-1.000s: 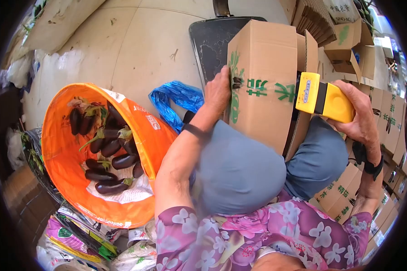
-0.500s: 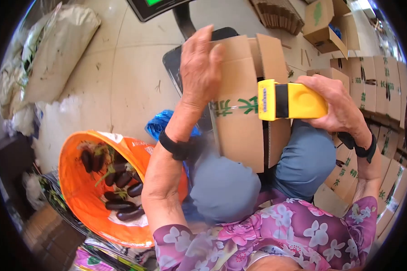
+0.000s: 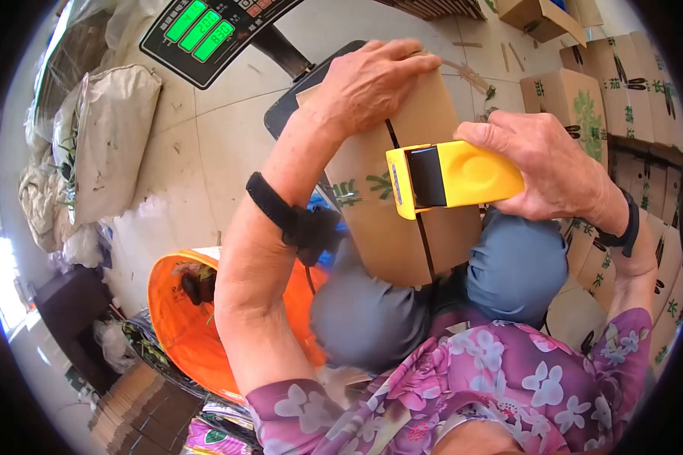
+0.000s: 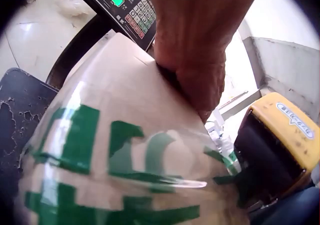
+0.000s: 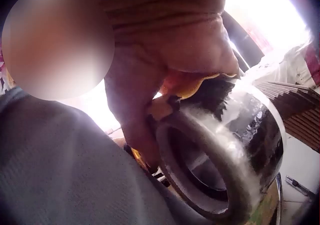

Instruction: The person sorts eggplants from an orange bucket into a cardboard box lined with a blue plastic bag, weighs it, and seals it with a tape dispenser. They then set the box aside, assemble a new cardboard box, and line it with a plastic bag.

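A cardboard box (image 3: pixel 368 239) with green print stands between the knees, its two top flaps nearly meeting along a narrow dark gap. The left hand (image 3: pixel 376 87) lies over the far part of the flaps, pressing on them. In the right hand (image 3: pixel 550 167) is a yellow tape dispenser (image 3: pixel 482 178), held over the gap beside the green print. The left wrist view has clear tape (image 4: pixel 150 170) across the printed side, with the dispenser (image 4: pixel 285 130) at its right. A roll of clear tape (image 5: pixel 250 135) shows below the right hand (image 5: pixel 170 50) in the right wrist view.
A scale display (image 3: pixel 205 34) with green digits stands beyond the box, its black platform (image 3: pixel 281 114) under or behind it. An orange bucket (image 3: pixel 182 334) is at the left. Printed boxes (image 3: pixel 622 91) are stacked at the right; a white sack (image 3: pixel 118 136) lies at the far left.
The flaps have come down from standing apart to nearly closed. The left hand has moved from the box's left side onto the flaps. The right hand has brought the dispenser leftward over the gap.
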